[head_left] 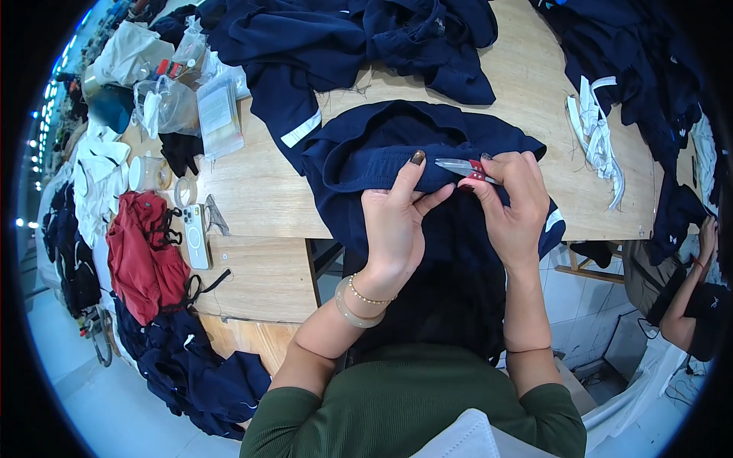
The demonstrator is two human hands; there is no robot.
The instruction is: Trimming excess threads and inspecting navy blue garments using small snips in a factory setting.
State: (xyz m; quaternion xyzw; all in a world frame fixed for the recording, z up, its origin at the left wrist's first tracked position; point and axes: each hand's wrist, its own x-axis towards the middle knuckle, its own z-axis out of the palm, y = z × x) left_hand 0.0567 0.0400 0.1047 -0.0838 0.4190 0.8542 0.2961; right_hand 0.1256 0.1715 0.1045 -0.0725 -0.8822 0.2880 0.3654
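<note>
A navy blue garment (366,164) with a stitched, gathered waistband lies over the table's near edge and hangs down in front of me. My left hand (398,217) pinches the waistband, thumb on top and the other fingers beneath the cloth. In my right hand (513,200) is a pair of small red-handled thread snips (460,168), gripped between thumb and fingers. Their metal blades point left and rest close against the waistband, a little right of my left thumb. Whether the blades touch a thread is too small to tell.
More navy garments (305,38) are heaped at the back. White strips (594,141) lie at the right. To the left are a red garment (145,256), a phone (196,237), a clear jar (149,173) and plastic bags (172,103). A co-worker's arm (691,286) shows at the far right.
</note>
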